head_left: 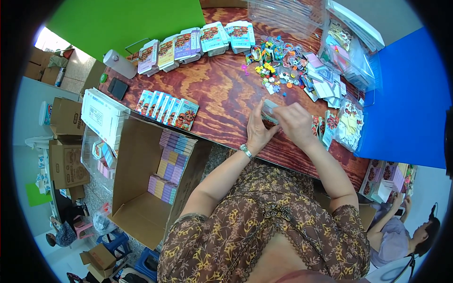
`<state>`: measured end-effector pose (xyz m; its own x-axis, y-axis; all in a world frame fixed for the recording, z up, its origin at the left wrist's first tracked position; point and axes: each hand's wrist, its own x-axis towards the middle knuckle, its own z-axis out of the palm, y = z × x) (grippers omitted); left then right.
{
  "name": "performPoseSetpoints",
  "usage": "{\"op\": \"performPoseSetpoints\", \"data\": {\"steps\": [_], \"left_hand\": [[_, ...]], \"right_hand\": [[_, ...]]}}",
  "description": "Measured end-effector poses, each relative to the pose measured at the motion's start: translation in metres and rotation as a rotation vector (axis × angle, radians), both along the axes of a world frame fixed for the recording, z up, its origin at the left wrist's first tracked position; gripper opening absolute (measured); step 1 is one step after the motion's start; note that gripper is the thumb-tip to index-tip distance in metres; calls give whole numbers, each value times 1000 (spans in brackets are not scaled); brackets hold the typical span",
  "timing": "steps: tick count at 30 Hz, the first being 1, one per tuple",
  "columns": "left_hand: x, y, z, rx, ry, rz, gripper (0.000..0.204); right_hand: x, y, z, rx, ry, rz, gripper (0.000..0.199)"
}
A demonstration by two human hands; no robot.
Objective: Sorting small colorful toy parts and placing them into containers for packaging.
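Reddish wood-grain worktop (222, 94), seen from above, flanked by a green panel (127, 19) and a blue panel (406, 104). Both hands met over a small clear packet (270, 111) just above the near edge of the worktop. Left hand (258, 129), wristwatch (246, 151) on its wrist, pressed flat against the packet's left side, fingers extended upward. Right hand (295, 121) curled over the packet's top, fingertips pinching it; grip closed on the packet, left grip open-palmed but touching it. Beyond the packet, toward the far side of the worktop, lay a scatter of small coloured trinkets (273, 61) beside loose white cards (323, 82). Farther back still, a curved row of illustrated boxes (196, 45) along the far edge. Left of the packet, a short row of upright printed packs (167, 108). Below those, off the worktop's edge, stood an open cardboard carton (141, 188) part-filled with stacked packs. Right of the packet, more printed sheets (349, 125) in clear bags. Beyond the worktop's right corner, another person (401, 236) seated, handling similar packs.
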<state>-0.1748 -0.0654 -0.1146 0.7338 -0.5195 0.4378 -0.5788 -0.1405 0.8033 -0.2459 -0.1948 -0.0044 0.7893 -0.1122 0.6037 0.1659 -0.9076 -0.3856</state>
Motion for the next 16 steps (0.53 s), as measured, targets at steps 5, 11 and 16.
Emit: {"op": "performPoseSetpoints", "data": {"steps": [5, 11, 16], "left_hand": [[2, 1, 8, -39, -55, 16, 111], [4, 2, 3, -28, -63, 23, 107], [13, 16, 1, -72, -137, -104, 100]], "right_hand": [[-12, -7, -2, -69, -13, 56, 28], [-21, -15, -33, 17, 15, 30, 27], [-23, -20, -46, 74, 103, 23, 27]]}}
